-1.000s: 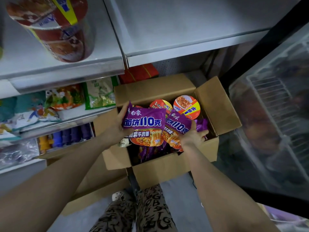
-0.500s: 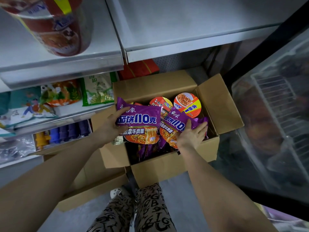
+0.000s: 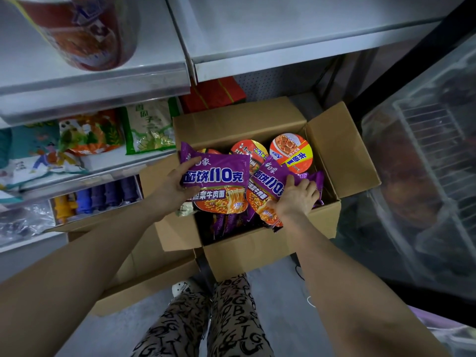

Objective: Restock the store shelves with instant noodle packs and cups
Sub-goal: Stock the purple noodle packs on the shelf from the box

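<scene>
An open cardboard box (image 3: 257, 251) on the floor holds purple instant noodle packs and round noodle cups (image 3: 291, 153). My left hand (image 3: 175, 186) grips the left edge of one purple noodle pack (image 3: 219, 181) held over the box. My right hand (image 3: 293, 199) lies on a second purple pack (image 3: 265, 186) beside it, fingers curling over its right side. More purple packs (image 3: 226, 222) sit deeper in the box. A large noodle cup (image 3: 85, 29) stands on the upper shelf at top left.
Grey metal shelves (image 3: 296, 47) run above the box. The lower left shelf holds food bags (image 3: 146, 127) and blue and yellow bottles (image 3: 103, 197). A red box (image 3: 213, 94) sits behind the carton. A glass freezer (image 3: 425, 176) stands at right. Another cardboard flap (image 3: 144, 287) lies by my legs.
My right hand has slid further onto the second purple pack and closed over it. The left hand keeps its hold on the first pack, which stays over the box.
</scene>
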